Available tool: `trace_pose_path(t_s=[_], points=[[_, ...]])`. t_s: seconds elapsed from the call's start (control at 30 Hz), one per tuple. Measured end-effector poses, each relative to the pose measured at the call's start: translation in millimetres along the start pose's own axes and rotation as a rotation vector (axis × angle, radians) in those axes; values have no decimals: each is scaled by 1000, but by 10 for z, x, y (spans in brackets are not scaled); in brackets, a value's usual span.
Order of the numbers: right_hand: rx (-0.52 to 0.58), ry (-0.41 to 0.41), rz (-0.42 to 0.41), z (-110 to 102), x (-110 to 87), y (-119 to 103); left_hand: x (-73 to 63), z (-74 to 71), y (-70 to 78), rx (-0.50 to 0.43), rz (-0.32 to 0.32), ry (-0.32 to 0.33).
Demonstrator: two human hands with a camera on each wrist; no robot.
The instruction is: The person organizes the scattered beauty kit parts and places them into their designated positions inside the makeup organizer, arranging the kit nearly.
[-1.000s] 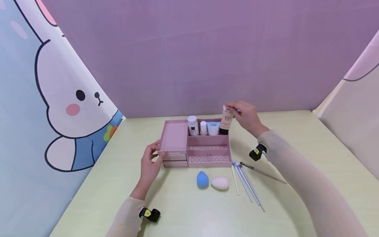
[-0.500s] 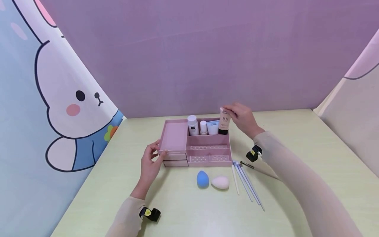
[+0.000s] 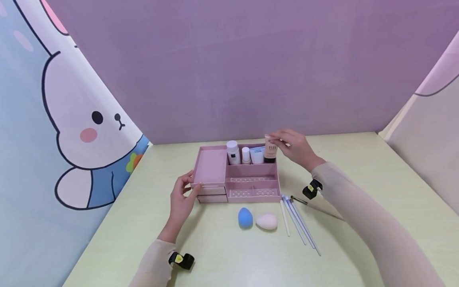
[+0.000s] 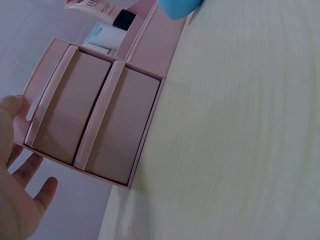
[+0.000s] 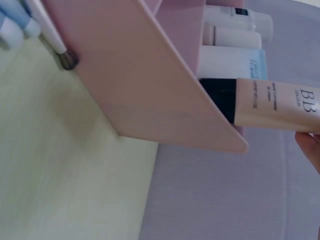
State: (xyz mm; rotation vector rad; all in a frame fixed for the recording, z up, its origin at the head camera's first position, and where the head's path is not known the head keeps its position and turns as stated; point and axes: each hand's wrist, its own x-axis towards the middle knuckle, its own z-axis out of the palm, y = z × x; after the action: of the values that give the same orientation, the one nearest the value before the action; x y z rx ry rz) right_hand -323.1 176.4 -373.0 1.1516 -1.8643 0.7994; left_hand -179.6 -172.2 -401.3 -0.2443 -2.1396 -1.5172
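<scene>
A pale yellow-green tabletop point(image 3: 222, 255) stretches below a plain purple backdrop point(image 3: 251, 75), with a cloth printed with a rabbit point(image 3: 79, 135) on the left. On it sits a pink organizer point(image 3: 211, 164); in front lie a blue sponge point(image 3: 245, 218) and a pale pink sponge point(image 3: 267, 221), with several brushes point(image 3: 302, 225) to their right.

The left hand point(image 3: 183, 200) grips the organizer's front left corner, thumb over the upper edge, fingers against the side. The right hand point(image 3: 294, 147) reaches over the far right end, thumb and fingers closed in a pinch on the top of a BB tube point(image 3: 270, 149). The tube stands nearly upright, black cap down, in the right end of the rear compartment, just beside a blue-and-white tube point(image 3: 257, 155).

The left wrist view shows two drawers point(image 4: 115, 120) front-on, each with a long ridge handle. The right wrist view reveals the slanted side wall point(image 5: 140, 85), the cap partly behind its edge, and a brush's dark bristles point(image 5: 68, 60) near the base.
</scene>
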Motion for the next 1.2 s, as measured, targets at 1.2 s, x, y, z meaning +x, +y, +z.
trace_pose_path(t_s=[1.2], points=[[64, -219, 358, 157, -234, -73, 17, -3, -7, 5, 3, -4]])
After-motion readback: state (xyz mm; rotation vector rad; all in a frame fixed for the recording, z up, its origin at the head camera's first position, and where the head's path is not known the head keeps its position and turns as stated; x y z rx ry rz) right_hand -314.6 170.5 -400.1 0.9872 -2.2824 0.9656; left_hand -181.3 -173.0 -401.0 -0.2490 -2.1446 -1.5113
